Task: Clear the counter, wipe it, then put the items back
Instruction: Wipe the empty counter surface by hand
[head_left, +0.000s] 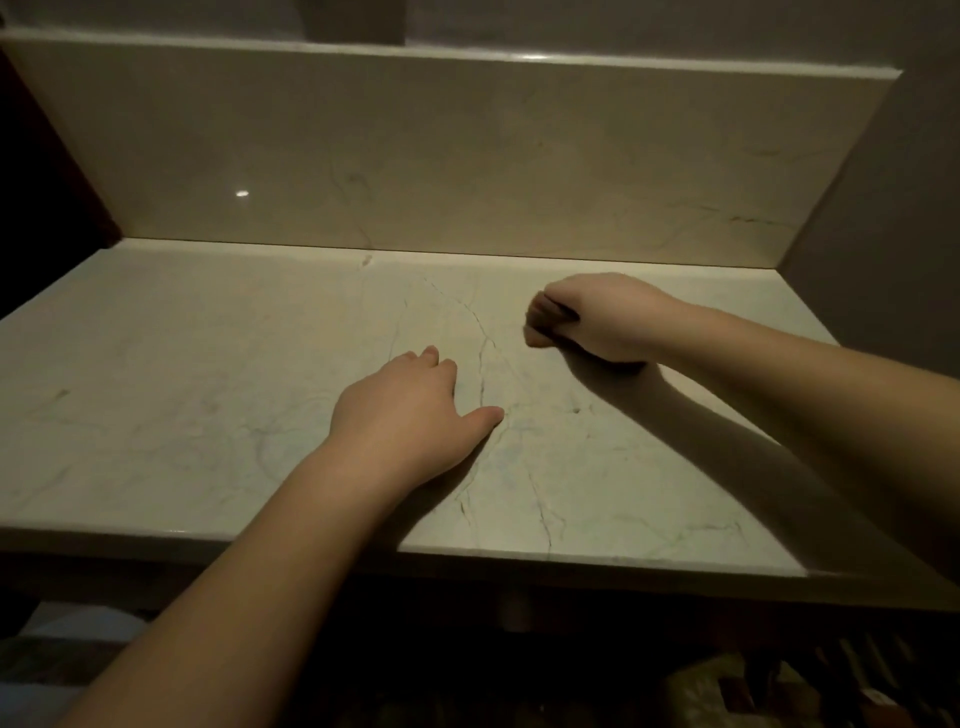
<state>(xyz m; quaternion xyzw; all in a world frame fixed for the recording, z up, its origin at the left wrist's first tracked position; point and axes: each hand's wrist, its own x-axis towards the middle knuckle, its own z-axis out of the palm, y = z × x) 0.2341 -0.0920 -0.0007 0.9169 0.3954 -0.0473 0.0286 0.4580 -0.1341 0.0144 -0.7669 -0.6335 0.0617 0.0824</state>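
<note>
On the pale veined marble table (208, 405), the left hand (410, 415) lies flat near the middle, fingers straight. Just beyond and to its right, the right hand (597, 322) is curled around something small and dark, too hidden to identify. A marble backsplash (415, 150) rises behind.

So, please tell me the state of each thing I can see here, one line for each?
Counter: bare of items, marble top showing.
Left hand: fingers straight, resting flat on the counter.
Right hand: fingers curled; something dark shows in its grip, too dim to identify.
Backsplash: upright, glossy.
</note>
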